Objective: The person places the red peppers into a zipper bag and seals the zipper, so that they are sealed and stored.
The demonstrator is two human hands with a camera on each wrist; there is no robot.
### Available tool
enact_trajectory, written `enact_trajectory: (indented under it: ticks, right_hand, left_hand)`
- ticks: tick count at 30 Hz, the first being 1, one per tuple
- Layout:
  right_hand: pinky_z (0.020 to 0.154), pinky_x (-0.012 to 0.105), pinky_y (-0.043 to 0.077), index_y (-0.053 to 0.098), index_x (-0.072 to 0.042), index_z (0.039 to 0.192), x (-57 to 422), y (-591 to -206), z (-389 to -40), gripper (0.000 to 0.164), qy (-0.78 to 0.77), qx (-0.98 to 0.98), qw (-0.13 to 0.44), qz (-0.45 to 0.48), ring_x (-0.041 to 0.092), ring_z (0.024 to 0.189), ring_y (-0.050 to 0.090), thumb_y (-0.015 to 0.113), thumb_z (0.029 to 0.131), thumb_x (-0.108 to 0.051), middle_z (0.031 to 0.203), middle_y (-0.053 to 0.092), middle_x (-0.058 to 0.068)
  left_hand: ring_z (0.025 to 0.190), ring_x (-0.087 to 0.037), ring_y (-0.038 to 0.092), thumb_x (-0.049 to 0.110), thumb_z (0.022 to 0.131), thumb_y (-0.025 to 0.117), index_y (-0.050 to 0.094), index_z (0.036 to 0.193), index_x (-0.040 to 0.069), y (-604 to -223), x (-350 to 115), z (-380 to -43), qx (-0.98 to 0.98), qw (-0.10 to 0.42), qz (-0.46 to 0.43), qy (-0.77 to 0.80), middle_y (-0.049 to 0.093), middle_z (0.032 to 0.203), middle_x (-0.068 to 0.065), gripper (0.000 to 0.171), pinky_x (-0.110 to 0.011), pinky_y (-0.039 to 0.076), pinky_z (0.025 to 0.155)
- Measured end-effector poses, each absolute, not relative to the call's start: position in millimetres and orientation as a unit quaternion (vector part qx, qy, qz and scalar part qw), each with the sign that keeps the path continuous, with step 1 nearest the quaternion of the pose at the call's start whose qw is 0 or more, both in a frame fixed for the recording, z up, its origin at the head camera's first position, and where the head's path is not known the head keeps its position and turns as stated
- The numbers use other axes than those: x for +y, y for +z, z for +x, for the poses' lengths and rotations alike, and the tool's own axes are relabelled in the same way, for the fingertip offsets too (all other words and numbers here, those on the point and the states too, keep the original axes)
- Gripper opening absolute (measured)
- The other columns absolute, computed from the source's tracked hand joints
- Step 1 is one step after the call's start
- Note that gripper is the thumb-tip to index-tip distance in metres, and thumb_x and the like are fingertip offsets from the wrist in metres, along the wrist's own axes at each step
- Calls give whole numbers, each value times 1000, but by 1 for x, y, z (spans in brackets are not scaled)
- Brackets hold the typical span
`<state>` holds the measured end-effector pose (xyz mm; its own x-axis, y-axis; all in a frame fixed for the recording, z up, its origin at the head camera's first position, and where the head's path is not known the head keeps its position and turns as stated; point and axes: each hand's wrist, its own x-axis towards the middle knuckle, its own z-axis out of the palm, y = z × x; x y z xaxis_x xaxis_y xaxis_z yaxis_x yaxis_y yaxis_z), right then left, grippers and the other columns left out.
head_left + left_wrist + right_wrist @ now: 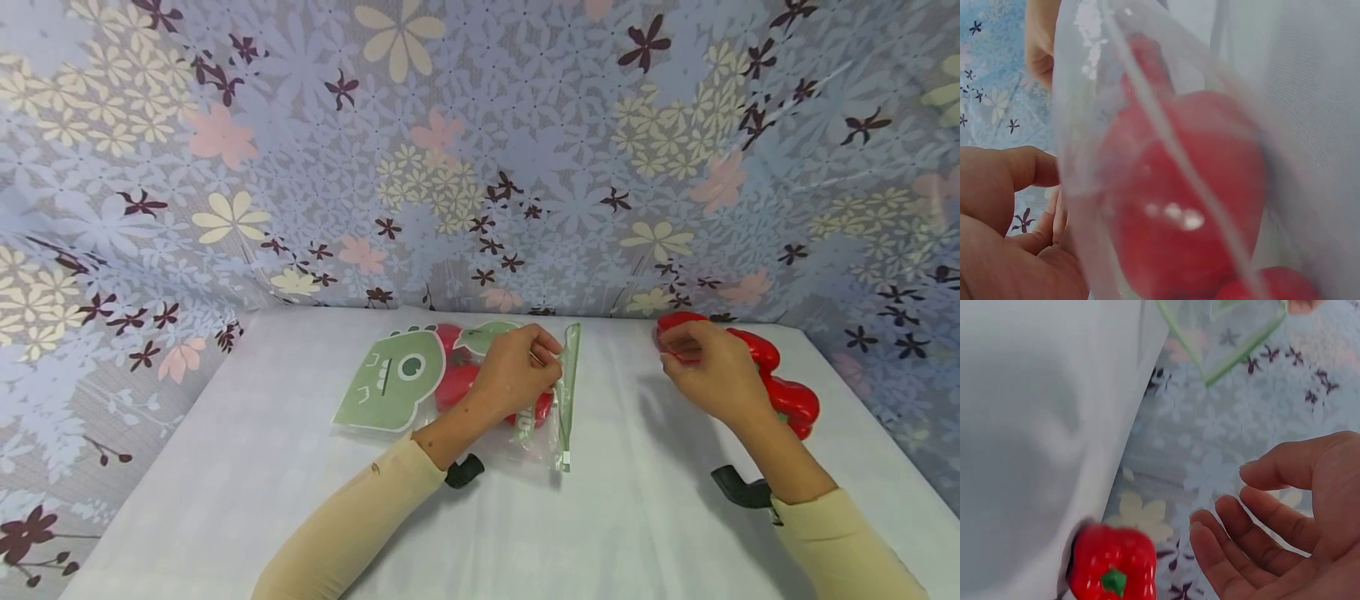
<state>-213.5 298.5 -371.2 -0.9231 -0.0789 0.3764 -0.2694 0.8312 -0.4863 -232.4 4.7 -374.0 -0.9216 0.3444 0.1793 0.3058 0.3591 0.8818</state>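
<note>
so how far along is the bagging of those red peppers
Done: some red peppers already show inside the zip bag. In hand: the left hand pinches the bag's edge; the right hand hovers, empty, near the loose peppers. To go: those probably still need bagging.

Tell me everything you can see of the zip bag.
The zip bag is clear, plastic-looking, printed with a pale green monster face. Its green-edged mouth faces the person's right, with a white slider at the near end. It rests on the white cloth, red peppers inside. The left hand pinches it near the mouth.
</note>
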Motion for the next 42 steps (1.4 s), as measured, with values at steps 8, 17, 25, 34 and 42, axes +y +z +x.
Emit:
enact_trajectory:
  ticks: [8, 17, 25, 34, 42]
  right_hand:
    - [92, 69, 53, 65, 5, 123, 322, -371, -216, 33, 262, -950, 165, 40, 49, 111, 65, 72, 94, -10, 124, 65, 28]
    - [94, 79, 46, 55, 11, 136, 341, -374, -223, 54, 208, -962, 177, -3, 60, 123, 45, 73, 90, -10, 137, 49, 39]
    - [96, 81, 44, 46, 12, 146, 356, -378, -231, 65, 180, -969, 159, -49, 62, 131, 37, 71, 89, -9, 148, 37, 42]
    - [94, 81, 45, 48, 12, 146, 370, -385, -235, 64, 106, -985, 122, -68, 66, 126, 40, 70, 92, -14, 147, 35, 43]
    - [93, 80, 47, 47, 8, 144, 378, -392, -236, 62, 110, -985, 91, -97, 63, 122, 41, 72, 94, -16, 141, 36, 42]
  left_hand:
    - [66, -7, 69, 2, 92, 70, 68, 103, 9, -374, 5, -232, 834, 6, 196, 516, 69, 82, 1, 13, -23, 58, 62]
    - [66, -7, 69, 4, 92, 70, 68, 103, 10, -374, 4, -232, 838, 7, 195, 511, 68, 82, 1, 13, -22, 57, 63]
    - [65, -7, 70, 4, 93, 69, 67, 104, 10, -375, 3, -233, 833, 7, 199, 517, 68, 82, 1, 12, -23, 58, 63]
    - [65, -7, 70, 4, 94, 70, 67, 104, 10, -374, 3, -233, 831, 11, 202, 518, 68, 83, 0, 12, -23, 58, 64]
    - [66, -7, 69, 4, 93, 70, 67, 104, 10, -375, 3, -233, 835, 10, 203, 511, 68, 83, 1, 12, -23, 58, 63]
